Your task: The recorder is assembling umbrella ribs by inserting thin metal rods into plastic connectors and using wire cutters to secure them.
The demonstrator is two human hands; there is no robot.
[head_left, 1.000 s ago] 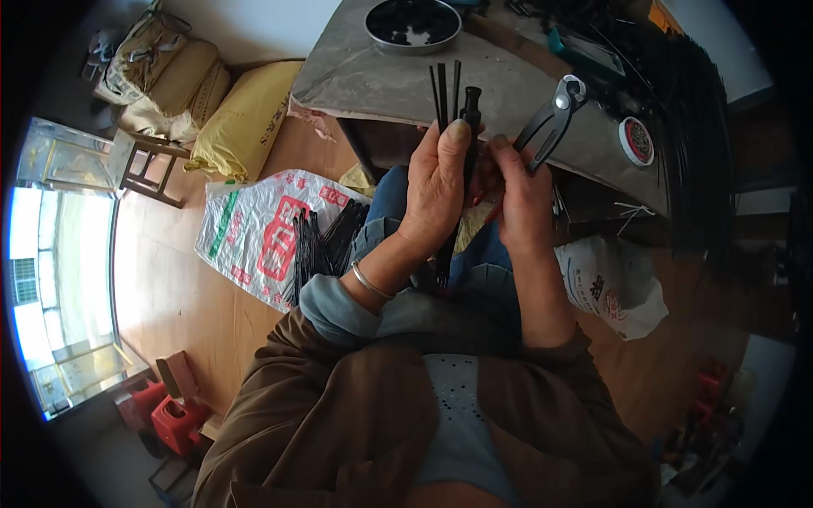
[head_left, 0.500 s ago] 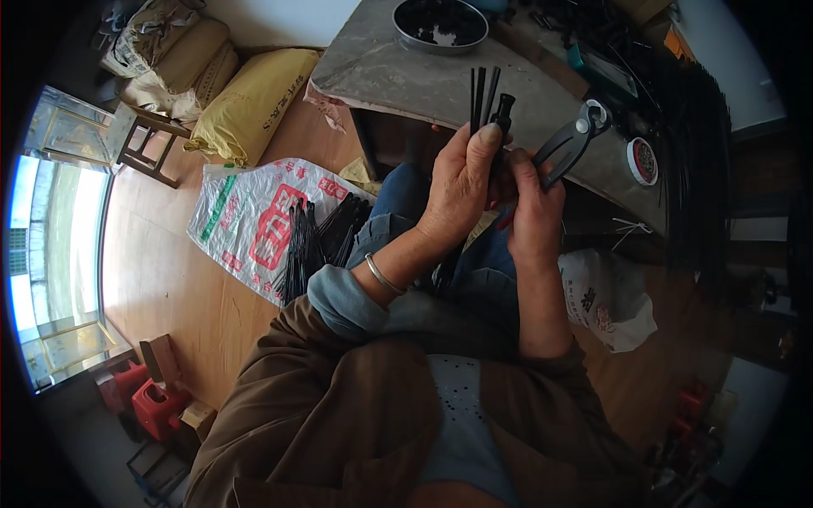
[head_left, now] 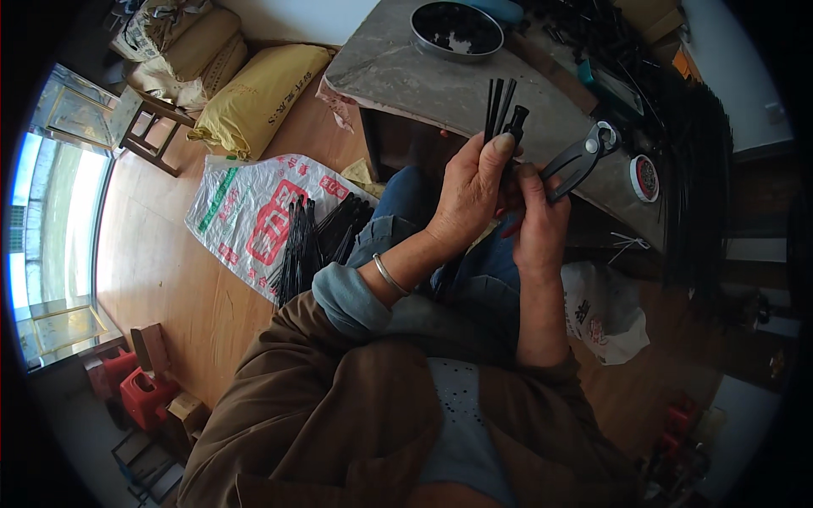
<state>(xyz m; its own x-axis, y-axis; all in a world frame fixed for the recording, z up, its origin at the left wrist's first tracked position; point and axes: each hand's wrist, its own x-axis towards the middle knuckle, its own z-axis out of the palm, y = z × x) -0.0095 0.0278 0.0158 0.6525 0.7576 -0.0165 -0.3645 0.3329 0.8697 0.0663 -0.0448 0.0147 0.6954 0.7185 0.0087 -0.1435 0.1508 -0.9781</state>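
My left hand [head_left: 471, 184] is closed around several thin black rods [head_left: 498, 108], which stick up past its fingers. A short black ribbed tubular piece [head_left: 519, 121] stands beside the rods, under the left thumb. My right hand [head_left: 542, 222] is tight against the left and grips a pair of pincers [head_left: 577, 162]. The pincers' dark handles are spread, and the metal jaws point up and right, away from the rods. Where the right fingertips meet the left hand is hidden. Both hands are above my lap, in front of the table edge.
A grey table [head_left: 377, 63] carries a metal bowl [head_left: 457, 52] of black parts and a small round tin [head_left: 644, 179]. Long black strands [head_left: 699, 186] hang at right. Black rods [head_left: 309, 241] lie on a white-red plastic sack [head_left: 241, 212] at left. A yellow sack [head_left: 262, 97] lies beyond.
The view has shifted slightly, so hands and table appear a little farther right and lower. Both hands keep nearly the same pose and hold the same things.
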